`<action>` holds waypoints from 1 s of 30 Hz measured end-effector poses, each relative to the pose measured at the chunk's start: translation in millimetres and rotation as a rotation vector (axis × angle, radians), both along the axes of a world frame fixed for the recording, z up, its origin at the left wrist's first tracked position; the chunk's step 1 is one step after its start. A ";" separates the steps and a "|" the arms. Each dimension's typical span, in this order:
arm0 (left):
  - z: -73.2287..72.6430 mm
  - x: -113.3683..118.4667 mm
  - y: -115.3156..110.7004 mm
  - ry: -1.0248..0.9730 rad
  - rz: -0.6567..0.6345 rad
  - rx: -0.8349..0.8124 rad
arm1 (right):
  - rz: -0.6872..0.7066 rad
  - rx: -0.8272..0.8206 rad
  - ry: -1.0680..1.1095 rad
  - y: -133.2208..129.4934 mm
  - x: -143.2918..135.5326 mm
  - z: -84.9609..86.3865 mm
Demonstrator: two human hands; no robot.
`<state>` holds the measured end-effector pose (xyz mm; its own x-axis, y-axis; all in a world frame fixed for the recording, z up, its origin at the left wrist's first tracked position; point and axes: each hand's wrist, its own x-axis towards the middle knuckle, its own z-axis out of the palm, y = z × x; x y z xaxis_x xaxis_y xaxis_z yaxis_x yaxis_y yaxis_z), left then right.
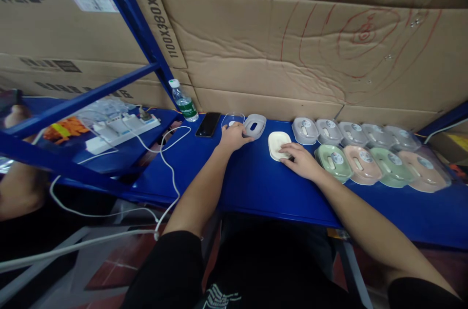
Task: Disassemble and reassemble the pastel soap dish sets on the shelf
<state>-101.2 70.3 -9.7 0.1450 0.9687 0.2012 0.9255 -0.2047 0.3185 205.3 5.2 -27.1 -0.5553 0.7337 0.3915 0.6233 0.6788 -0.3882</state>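
My left hand (233, 137) is low over the table with fingers apart. Its fingertips reach the near edge of a clear plastic lid (234, 117), and its thumb lies by the front rim of a grey oval dish (260, 125) with a slot in its middle. To the right of that dish lies a cream-white rounded tray (276, 143). My right hand (300, 160) has its fingers over the tray's right side and its thumb at the near edge. Whether the tray is lifted at all I cannot tell.
Grey lidded boxes (305, 131) line the back right, with green (332, 163) and pink boxes (361, 165) before them. A phone (208, 125), a water bottle (185, 104), white cables and a power strip (122, 133) are leftward. Another person's arm (22, 182) shows beyond the blue frame.
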 end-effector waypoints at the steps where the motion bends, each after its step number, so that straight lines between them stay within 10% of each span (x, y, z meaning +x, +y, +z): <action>1: 0.9 -1.4 -0.2 0.003 0.016 -0.003 | -0.004 -0.002 -0.002 -0.4 -0.1 0.2; 18: 14.0 -2.0 -8.3 0.100 0.264 -0.084 | -0.054 0.024 -0.061 -3.9 -1.2 5.0; 30: 8.5 31.3 -24.7 0.032 0.025 0.226 | -0.212 -0.063 -0.186 -9.0 -4.3 13.1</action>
